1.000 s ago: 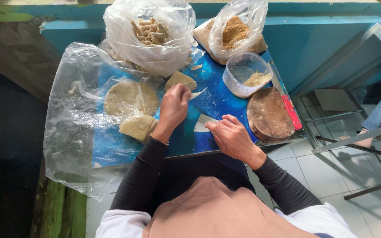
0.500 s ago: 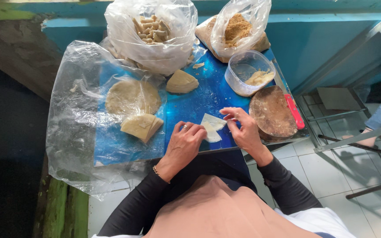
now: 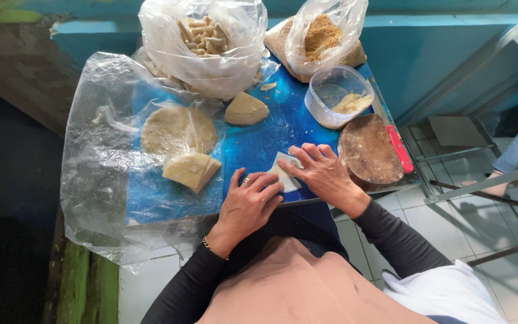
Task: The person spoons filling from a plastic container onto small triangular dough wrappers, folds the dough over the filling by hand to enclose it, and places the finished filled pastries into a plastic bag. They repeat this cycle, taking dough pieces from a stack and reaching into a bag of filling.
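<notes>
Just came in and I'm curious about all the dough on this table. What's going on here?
A person is working a small pale dough sheet flat on the blue table, with both the left hand and the right hand pressing on it. To the left, a round dough disc and a stack of folded pieces lie under clear plastic. A dough wedge, a tub of filling and two bags sit farther back.

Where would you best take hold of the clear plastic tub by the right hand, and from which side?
Probably the clear plastic tub by its rim, from above: it stands upright and open, bags crowd its far side, the round brown board sits nearer. The right hand is closest.
</notes>
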